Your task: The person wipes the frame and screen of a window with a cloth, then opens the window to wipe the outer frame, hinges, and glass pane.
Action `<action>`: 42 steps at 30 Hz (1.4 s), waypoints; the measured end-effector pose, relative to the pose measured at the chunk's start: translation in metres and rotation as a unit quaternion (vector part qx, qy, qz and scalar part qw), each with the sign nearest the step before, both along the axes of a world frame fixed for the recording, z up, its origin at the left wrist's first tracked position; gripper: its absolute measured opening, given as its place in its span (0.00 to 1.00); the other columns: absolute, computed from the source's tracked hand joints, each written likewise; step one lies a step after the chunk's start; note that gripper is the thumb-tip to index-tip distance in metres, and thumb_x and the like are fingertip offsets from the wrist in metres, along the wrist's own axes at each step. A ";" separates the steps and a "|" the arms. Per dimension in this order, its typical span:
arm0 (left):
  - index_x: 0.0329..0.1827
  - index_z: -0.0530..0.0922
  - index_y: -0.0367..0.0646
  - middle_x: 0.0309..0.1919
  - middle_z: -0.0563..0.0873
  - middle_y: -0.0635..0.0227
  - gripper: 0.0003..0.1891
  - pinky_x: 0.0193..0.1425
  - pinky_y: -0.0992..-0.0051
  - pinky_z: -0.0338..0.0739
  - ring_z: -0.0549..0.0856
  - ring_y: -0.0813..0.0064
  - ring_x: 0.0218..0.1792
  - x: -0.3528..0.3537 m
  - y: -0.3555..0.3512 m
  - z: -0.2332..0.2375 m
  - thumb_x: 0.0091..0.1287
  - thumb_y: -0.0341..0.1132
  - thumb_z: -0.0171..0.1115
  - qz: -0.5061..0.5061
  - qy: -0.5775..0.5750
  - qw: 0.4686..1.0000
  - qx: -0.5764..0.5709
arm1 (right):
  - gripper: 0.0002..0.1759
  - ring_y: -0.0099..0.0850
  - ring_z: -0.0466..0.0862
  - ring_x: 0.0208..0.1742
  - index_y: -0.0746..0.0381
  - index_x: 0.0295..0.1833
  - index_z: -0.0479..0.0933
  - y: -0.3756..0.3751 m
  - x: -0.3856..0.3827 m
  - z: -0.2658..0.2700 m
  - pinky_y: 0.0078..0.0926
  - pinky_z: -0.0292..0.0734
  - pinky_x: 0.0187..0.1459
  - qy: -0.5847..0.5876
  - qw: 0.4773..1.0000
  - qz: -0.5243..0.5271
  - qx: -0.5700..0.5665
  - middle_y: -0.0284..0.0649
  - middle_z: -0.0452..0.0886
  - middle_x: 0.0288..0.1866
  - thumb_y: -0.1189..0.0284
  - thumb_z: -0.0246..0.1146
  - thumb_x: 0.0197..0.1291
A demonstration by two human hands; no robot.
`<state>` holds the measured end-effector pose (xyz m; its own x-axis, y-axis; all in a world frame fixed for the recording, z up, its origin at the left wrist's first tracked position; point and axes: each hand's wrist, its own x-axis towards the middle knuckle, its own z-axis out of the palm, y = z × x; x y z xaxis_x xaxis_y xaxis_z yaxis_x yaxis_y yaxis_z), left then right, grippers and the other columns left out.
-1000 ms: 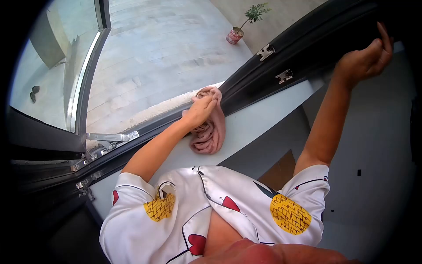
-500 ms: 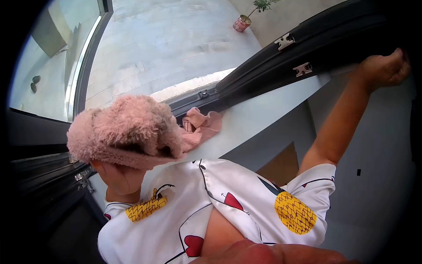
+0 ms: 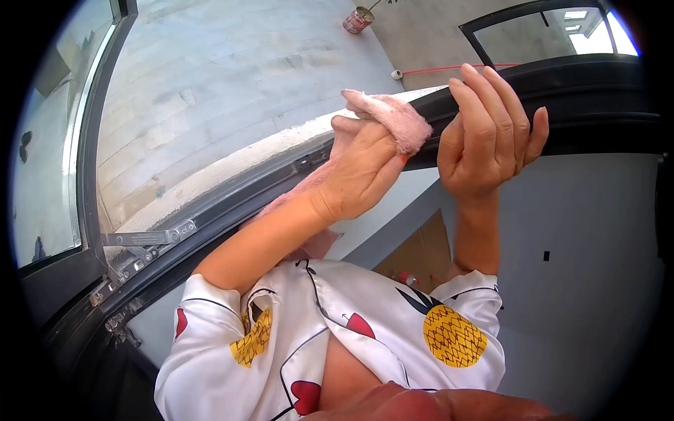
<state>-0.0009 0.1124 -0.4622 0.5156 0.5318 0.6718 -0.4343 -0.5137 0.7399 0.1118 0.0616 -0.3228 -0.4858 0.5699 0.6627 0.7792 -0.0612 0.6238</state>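
Note:
My left hand (image 3: 361,168) is closed around a fluffy pink cloth (image 3: 404,126), which folds over its fingers against the dark window frame (image 3: 562,119). A further stretch of pink cloth (image 3: 291,196) shows behind the left forearm, along the sill rail. Just right of the cloth, my right hand (image 3: 484,137) is raised in front of the frame, fingers up and slightly bent, holding nothing. The thumb-side tip of the left hand points toward it.
An open window sash (image 3: 88,175) stands at left, joined by a metal hinge arm (image 3: 144,238). Outside are a paved floor (image 3: 189,84), a potted plant (image 3: 358,19) and a red hose (image 3: 449,69). Indoors, a cardboard piece (image 3: 421,245) sits below the sill.
My left hand has swung from the left side to the frame at centre, carrying the pink cloth. My right hand has come inward from the far right, its fingers now unfolded.

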 end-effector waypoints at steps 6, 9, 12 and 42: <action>0.50 0.77 0.38 0.45 0.78 0.56 0.11 0.56 0.56 0.71 0.78 0.50 0.49 0.007 -0.002 -0.029 0.65 0.28 0.59 -0.026 -0.009 0.999 -0.035 | 0.09 0.24 0.86 0.50 0.50 0.38 0.86 0.000 0.002 -0.004 0.39 0.42 0.79 -0.014 1.000 -0.008 0.009 0.25 0.89 0.41 0.72 0.59 0.61; 0.47 0.77 0.39 0.44 0.80 0.54 0.10 0.53 0.56 0.72 0.79 0.50 0.48 -0.008 0.009 -0.070 0.65 0.30 0.57 0.003 0.122 0.990 0.068 | 0.09 0.23 0.86 0.50 0.49 0.38 0.86 -0.001 0.002 -0.003 0.38 0.41 0.80 -0.017 1.000 -0.014 0.000 0.24 0.89 0.40 0.72 0.60 0.61; 0.38 0.80 0.40 0.36 0.83 0.55 0.10 0.53 0.55 0.70 0.78 0.49 0.48 -0.016 0.020 -0.075 0.63 0.34 0.52 -0.060 0.295 0.950 0.079 | 0.09 0.22 0.86 0.49 0.49 0.39 0.86 -0.002 0.003 -0.003 0.38 0.42 0.80 -0.014 1.000 -0.008 -0.002 0.24 0.89 0.40 0.71 0.60 0.60; 0.43 0.79 0.35 0.41 0.82 0.58 0.11 0.55 0.64 0.73 0.79 0.58 0.45 -0.098 0.033 -0.036 0.63 0.30 0.52 0.020 0.312 0.943 -0.119 | 0.08 0.26 0.89 0.48 0.53 0.46 0.78 -0.011 0.009 0.004 0.36 0.52 0.79 -0.068 0.996 0.022 -0.048 0.28 0.90 0.40 0.74 0.54 0.69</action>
<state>-0.0992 0.1451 -0.4983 0.7471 0.6565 0.1043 0.1388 -0.3074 0.9414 0.1207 0.0502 -0.3192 -0.5930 0.6035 0.5330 0.6876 0.0352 0.7252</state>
